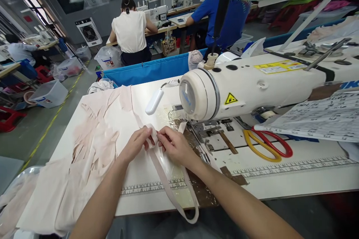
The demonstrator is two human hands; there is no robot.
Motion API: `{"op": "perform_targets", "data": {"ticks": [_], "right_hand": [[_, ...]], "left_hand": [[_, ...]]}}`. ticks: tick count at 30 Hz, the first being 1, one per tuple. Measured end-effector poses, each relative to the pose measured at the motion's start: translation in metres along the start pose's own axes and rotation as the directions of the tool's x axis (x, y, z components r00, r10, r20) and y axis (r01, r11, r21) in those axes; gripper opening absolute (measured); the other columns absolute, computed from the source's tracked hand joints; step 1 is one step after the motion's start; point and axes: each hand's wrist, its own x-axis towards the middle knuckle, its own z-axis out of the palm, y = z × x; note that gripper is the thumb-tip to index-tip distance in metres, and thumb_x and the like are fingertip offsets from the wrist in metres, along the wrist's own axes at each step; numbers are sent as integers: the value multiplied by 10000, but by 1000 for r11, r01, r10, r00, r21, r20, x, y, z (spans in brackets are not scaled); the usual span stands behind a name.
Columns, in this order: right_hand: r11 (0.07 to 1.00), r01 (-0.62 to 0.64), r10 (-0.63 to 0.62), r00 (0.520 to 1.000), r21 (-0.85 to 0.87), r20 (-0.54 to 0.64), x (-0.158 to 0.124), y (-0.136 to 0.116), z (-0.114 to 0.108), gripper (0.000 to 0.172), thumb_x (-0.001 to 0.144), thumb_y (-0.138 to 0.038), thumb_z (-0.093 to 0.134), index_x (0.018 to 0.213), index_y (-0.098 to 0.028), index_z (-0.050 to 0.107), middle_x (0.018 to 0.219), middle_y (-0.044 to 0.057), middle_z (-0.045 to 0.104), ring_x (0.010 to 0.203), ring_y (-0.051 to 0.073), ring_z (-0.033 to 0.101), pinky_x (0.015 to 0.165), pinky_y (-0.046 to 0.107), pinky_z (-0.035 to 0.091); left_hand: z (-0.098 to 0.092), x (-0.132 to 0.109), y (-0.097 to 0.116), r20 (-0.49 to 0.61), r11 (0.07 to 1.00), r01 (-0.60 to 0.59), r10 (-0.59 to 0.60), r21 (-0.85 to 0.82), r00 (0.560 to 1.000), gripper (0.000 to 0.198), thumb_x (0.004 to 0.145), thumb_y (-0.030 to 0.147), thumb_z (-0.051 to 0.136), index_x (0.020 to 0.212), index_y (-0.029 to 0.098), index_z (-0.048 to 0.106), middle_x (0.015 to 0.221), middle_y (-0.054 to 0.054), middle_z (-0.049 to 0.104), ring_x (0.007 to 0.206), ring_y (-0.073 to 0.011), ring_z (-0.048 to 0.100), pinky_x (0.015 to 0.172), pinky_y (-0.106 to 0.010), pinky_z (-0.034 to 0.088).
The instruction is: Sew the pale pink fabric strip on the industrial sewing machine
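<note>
My left hand [138,142] and my right hand [173,145] meet on the white table, both pinching a narrow pale pink fabric strip [164,173]. The strip is folded between my fingertips and trails toward me in a loop over the table's front edge. Its other end runs toward the needle area of the white sewing machine [246,86], just right of my hands. A pile of pale pink fabric pieces [92,142] lies to the left of my left hand.
Scissors with yellow and red handles [266,145] lie on the machine bed at right. A printed paper sheet [322,117] rests on the machine's right side. Two people sit at sewing stations behind a blue fabric bin [151,70]. Plastic boxes stand on the floor at left.
</note>
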Motion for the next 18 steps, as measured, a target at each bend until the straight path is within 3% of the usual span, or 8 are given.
{"op": "perform_targets", "data": {"ticks": [3, 9, 15, 18], "right_hand": [[999, 5, -6, 1000, -47, -21, -1, 2, 0, 217, 991, -251, 375, 799, -226, 472, 694, -21, 600, 578, 131, 564, 573, 263, 443], [973, -42, 5, 988, -228, -157, 2, 7, -5, 196, 948, -211, 360, 760, -232, 412, 673, 7, 524, 591, 167, 471, 568, 298, 347], [973, -11, 1, 999, -231, -42, 1, 2, -8, 212, 954, -284, 409, 749, -233, 433, 634, -27, 518, 558, 148, 486, 533, 266, 344], [965, -16, -1, 998, -260, -66, 2, 6, -8, 200, 934, -221, 399, 735, -233, 419, 635, -20, 490, 554, 152, 453, 546, 280, 317]], "left_hand": [[-1, -3, 6, 17, 989, -3, 1, 151, 1000, 403, 841, 544, 596, 742, 155, 553, 679, -14, 569, 567, -109, 489, 516, -232, 402], [-3, -3, 6, 53, 980, -59, 49, 191, 997, 399, 884, 534, 532, 731, 166, 516, 666, 2, 587, 479, -77, 454, 490, -239, 387], [2, -3, 2, 90, 958, -112, 91, 266, 992, 389, 921, 508, 471, 712, 180, 471, 672, -3, 591, 474, -87, 452, 489, -247, 384], [2, -3, 2, 75, 938, -156, 139, 309, 987, 386, 934, 498, 450, 708, 186, 461, 676, -3, 585, 476, -86, 440, 499, -244, 373]]}}
